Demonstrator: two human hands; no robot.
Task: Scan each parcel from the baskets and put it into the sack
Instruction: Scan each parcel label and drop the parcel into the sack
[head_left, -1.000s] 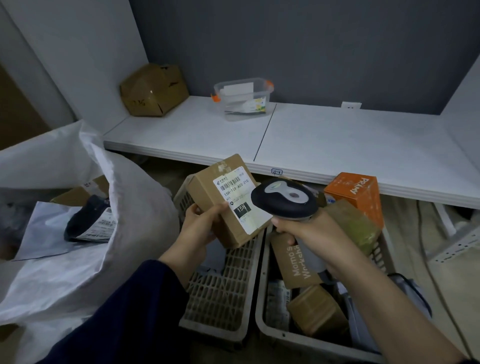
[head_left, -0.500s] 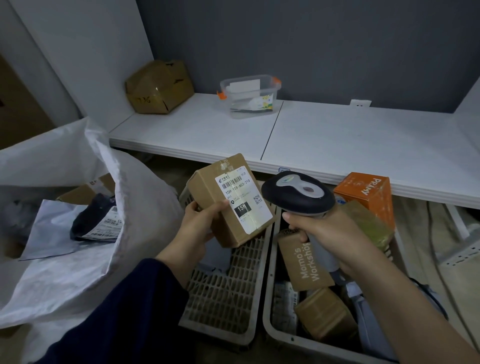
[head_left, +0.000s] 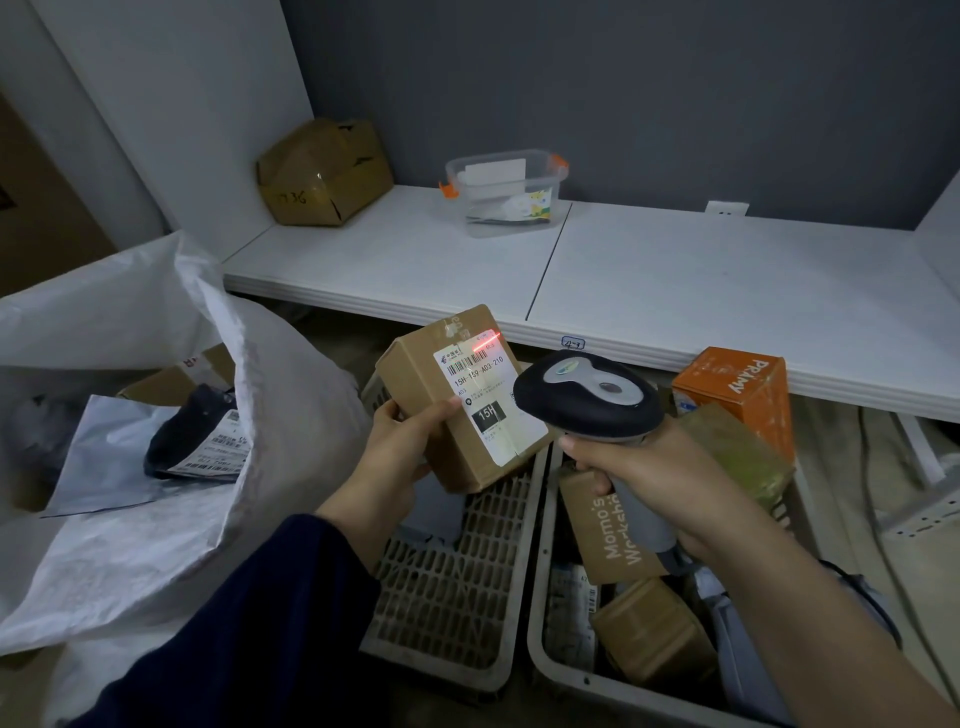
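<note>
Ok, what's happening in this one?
A person is scanning a parcel. The left hand holds a small cardboard box over the baskets, label up. The right hand aims a handheld scanner, and its red line falls across the barcode. The open sack on the left already holds parcels.

Brown parcel (head_left: 452, 400) at frame centre, tilted, white label up, red scan line across its barcode. Black-headed scanner (head_left: 589, 400) just right of it. White sack (head_left: 130, 519) open at left, holding parcels. Two slotted baskets (head_left: 457, 582) at lower centre, right one full.
</note>
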